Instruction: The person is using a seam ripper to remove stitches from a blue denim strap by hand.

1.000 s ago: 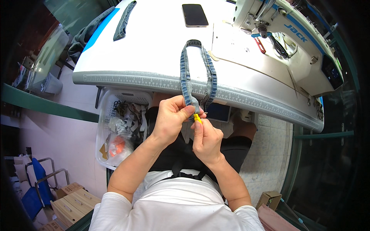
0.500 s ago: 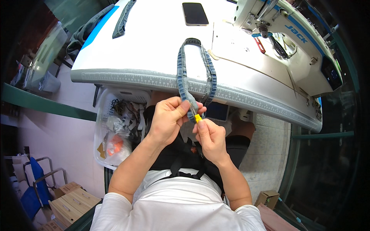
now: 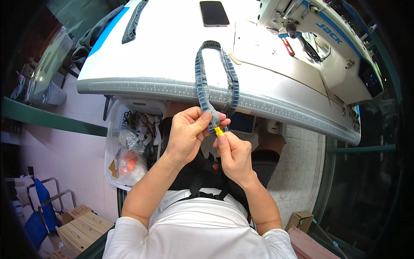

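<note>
A blue denim waistband [image 3: 201, 77] hangs in a long loop over the table's front edge, its far bend lying on the white tabletop. My left hand [image 3: 188, 131] is closed on its near end, thumb on top and fingertips beneath. My right hand [image 3: 235, 156] grips a small yellow-handled seam ripper [image 3: 219, 131], its thin metal tip against the denim beside my left thumb. The exact contact at the tip is too small to make out. Both hands are held over my lap, just short of the table edge.
A sewing machine [image 3: 321, 52] stands at the right of the table [image 3: 164, 52]. A phone [image 3: 214, 14] and another denim strip [image 3: 135, 23] lie farther back. Below the ruler-marked edge [image 3: 151, 87], a white basket [image 3: 113, 146] holds scraps and plastic bags. Red-handled snips [image 3: 287, 46] lie under the machine.
The seam ripper and my right hand have shifted slightly left and up towards the denim. My left hand keeps its hold; the whole view has moved a little.
</note>
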`<state>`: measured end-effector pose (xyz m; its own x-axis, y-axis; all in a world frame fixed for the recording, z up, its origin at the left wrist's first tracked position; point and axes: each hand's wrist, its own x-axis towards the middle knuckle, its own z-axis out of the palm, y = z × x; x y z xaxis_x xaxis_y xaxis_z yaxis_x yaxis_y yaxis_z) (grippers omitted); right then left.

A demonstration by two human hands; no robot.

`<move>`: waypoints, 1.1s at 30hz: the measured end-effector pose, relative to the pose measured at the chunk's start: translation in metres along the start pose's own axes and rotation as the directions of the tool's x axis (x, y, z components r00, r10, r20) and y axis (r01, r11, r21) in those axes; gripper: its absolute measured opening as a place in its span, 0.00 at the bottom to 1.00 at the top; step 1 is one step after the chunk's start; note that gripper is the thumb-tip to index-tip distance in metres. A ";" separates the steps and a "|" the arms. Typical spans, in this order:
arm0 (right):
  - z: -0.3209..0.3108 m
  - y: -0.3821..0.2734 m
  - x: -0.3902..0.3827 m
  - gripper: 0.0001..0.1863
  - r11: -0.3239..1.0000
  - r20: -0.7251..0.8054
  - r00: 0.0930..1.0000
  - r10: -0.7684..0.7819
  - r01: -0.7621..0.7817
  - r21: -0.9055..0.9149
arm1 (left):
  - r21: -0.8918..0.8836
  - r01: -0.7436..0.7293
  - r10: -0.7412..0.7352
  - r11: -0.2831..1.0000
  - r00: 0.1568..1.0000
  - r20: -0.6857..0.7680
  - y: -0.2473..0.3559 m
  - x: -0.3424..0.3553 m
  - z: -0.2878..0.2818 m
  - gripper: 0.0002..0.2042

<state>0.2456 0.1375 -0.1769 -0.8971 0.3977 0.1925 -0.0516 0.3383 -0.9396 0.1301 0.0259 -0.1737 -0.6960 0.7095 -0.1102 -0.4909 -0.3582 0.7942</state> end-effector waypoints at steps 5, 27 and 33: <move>0.006 0.002 -0.001 0.17 1.000 -0.052 0.999 -0.004 0.004 0.015 | 0.076 -0.035 0.034 0.996 0.999 0.012 -0.005 0.001 0.001 0.11; 0.008 0.009 0.008 0.16 0.989 -0.042 0.993 -0.107 0.102 -0.103 | 0.104 -0.014 0.013 0.995 1.000 0.005 0.007 0.000 -0.009 0.07; 0.020 0.008 0.002 0.15 0.991 -0.090 0.990 -0.105 0.097 -0.092 | 0.043 -0.043 0.046 0.998 0.997 -0.065 -0.005 0.001 -0.003 0.09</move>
<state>0.2348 0.1234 -0.1900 -0.8437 0.4349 0.3147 -0.0977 0.4521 -0.8866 0.1302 0.0266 -0.1795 -0.7508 0.6509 -0.1123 -0.4371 -0.3622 0.8232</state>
